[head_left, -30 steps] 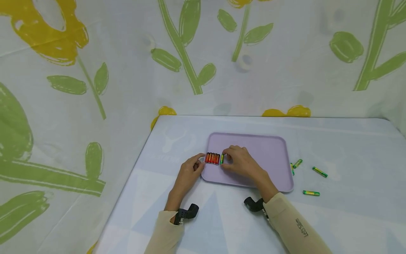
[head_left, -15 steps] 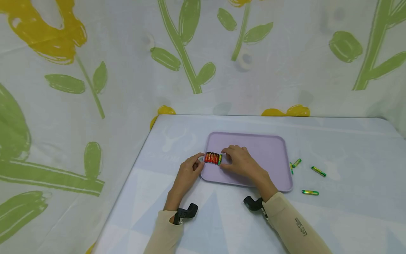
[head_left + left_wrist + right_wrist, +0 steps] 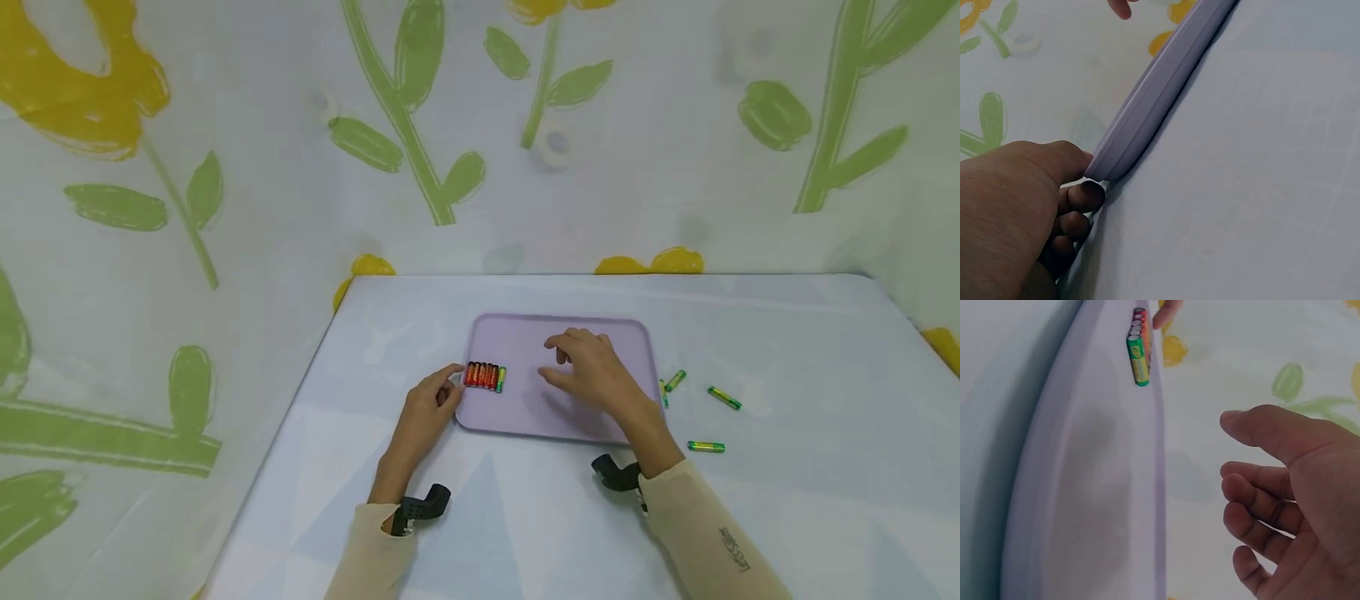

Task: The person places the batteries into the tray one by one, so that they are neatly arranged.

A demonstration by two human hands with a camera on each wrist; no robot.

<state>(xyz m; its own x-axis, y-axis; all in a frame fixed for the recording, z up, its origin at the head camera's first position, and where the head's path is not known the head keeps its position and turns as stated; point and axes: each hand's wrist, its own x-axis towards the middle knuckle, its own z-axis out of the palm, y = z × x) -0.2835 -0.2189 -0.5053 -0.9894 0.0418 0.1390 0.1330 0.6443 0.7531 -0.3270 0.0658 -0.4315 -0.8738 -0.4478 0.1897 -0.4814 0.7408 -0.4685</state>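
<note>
A lilac tray (image 3: 555, 423) lies on the table. At its left end, red-and-black batteries (image 3: 480, 374) stand side by side in a row, with one green-and-yellow battery (image 3: 501, 379) at the row's right end. My left hand (image 3: 425, 412) is at the tray's left rim; the left wrist view shows the thumb against the rim and the other fingers curled below it. Above the tray's middle hovers my right hand (image 3: 592, 371), thumb and fingers apart, with nothing between them. In the right wrist view, that hand (image 3: 1297, 494) is well away from the battery row (image 3: 1139, 353).
Several green-and-yellow batteries lie loose to the right of the tray, among them one at the front (image 3: 707, 447) and one farther back (image 3: 723, 397). Another two sit close to the tray's right edge. A flower-patterned cloth (image 3: 285, 125) hangs behind the table.
The green battery has been set against the red row and released. My right hand has lifted and moved right, its fingers spreading. The left hand stays at the rim; the head view shifts slightly.
</note>
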